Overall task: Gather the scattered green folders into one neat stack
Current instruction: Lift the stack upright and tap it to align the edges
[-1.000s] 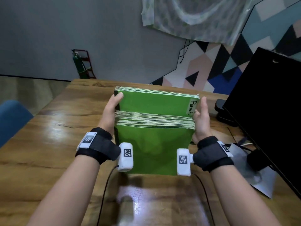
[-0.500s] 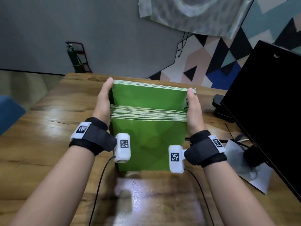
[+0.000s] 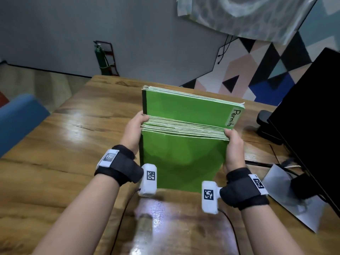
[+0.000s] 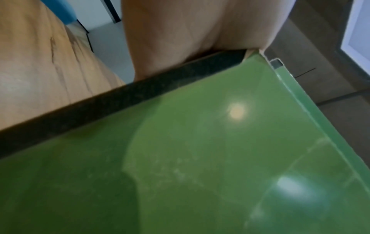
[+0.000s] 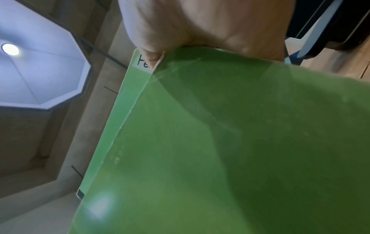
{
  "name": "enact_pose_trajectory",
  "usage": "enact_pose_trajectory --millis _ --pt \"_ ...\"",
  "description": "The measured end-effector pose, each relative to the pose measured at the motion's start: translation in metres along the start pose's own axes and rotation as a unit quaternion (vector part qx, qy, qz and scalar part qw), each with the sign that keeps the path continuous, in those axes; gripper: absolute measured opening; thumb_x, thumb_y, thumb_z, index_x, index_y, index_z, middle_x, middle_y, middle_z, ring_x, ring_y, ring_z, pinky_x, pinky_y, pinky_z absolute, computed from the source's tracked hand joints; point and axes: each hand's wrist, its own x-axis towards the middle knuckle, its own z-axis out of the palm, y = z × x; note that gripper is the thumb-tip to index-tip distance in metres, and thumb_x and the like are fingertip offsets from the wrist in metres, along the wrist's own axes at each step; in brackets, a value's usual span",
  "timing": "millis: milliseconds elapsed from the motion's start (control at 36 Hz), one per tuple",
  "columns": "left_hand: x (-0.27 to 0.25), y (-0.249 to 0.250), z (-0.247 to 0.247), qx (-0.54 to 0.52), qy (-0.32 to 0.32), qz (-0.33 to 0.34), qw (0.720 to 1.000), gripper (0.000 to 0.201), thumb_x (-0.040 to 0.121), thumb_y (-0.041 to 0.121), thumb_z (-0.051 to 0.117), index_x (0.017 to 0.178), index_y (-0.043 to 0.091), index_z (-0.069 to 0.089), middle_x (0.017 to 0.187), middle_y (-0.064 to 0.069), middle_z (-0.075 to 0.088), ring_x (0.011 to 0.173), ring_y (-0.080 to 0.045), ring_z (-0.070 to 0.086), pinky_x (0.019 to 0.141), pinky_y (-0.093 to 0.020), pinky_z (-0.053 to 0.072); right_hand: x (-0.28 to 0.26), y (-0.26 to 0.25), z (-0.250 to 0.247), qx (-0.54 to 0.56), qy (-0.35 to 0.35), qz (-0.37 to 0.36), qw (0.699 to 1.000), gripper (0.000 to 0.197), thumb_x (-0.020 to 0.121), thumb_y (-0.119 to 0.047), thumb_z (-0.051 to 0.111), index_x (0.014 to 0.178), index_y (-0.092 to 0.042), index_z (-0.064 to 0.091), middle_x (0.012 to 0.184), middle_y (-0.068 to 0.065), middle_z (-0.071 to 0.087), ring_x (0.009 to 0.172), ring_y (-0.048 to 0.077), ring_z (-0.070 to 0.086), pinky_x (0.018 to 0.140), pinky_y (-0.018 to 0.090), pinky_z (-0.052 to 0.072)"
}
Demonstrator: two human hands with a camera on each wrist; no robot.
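My left hand [image 3: 135, 128] & right hand [image 3: 233, 144] grip the glossy green folders [image 3: 182, 157], upright on wood table [image 3: 55, 153]; rear folder stands higher vs. before, fingers lower now.

A glossy wooden bench [image 3: 60, 144] with dark grain fills the foreground, a black monitor [image 3: 311, 115] standing at its right edge above a grey sheet of paper [image 3: 287, 196] and a blue chair [image 3: 20, 116] just beside its left edge. Behind it a plain grey wall [image 3: 92, 24] meets a mural of pink, blue, teal and black shapes [image 3: 266, 70], with a pale patterned cloth [image 3: 248, 13] hung above and a green cylinder in a red stand [image 3: 104, 57] on the floor. The right wrist view shows an octagonal ceiling recess [image 5: 38, 63] holding a round lit lamp [image 5: 10, 49]
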Motion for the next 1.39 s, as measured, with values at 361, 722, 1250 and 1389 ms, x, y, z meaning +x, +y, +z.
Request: enact_pose_trajectory --millis 361,722,1250,1389 --pt "-0.022 -0.006 0.001 -0.084 -0.061 0.088 0.991 0.104 0.062 0.075 0.062 0.14 0.01 0.042 0.126 -0.01 0.063 0.113 -0.023 0.062 0.08 -0.028 0.055 -0.001 0.011 -0.002 0.048 0.049 0.031 0.997 0.064 0.071 -0.058 0.049 0.12 -0.019 0.062 0.136 0.002 0.052 0.128 0.018 0.046 0.111 0.044 0.032" --pt "-0.005 -0.014 -0.019 -0.013 -0.087 0.006 0.996 0.089 0.07 0.046 0.067 0.145 0.015 0.031 0.136 -0.002 0.053 0.123 -0.015 0.054 0.108 -0.043 0.038 -0.019 0.039 -0.018 0.097 -0.13 -0.063 0.985 0.06 0.078 -0.014 0.056 0.136 -0.019 0.041 0.126 0.004 0.059 0.11 0.016 0.061 0.09 0.03 0.052" --pt "-0.002 -0.116 -0.057 0.358 -0.1 -0.074 0.926 0.07 0.068 0.002 0.08 0.13 0.006 0.049 0.121 -0.003 0.06 0.11 -0.014 0.053 0.091 -0.024 0.042 -0.005 0.155 -0.034 -0.354 -0.097 0.064 0.928 0.083 0.077 -0.046 0.07 0.132 0.008 0.039 0.119 0.017 0.063 0.105 0.028 0.061 0.094 0.039 0.05" --pt "0.005 -0.118 -0.056 0.443 -0.043 -0.059 0.894 0.06 0.063 0.017 0.086 0.118 0.013 0.061 0.117 -0.004 0.065 0.109 -0.021 0.059 0.09 -0.031 0.047 -0.004 0.155 -0.028 -0.369 -0.053 0.039 0.927 0.066 0.082 -0.032 0.071 0.127 0.008 0.043 0.111 0.019 0.063 0.101 0.031 0.062 0.084 0.035 0.049"
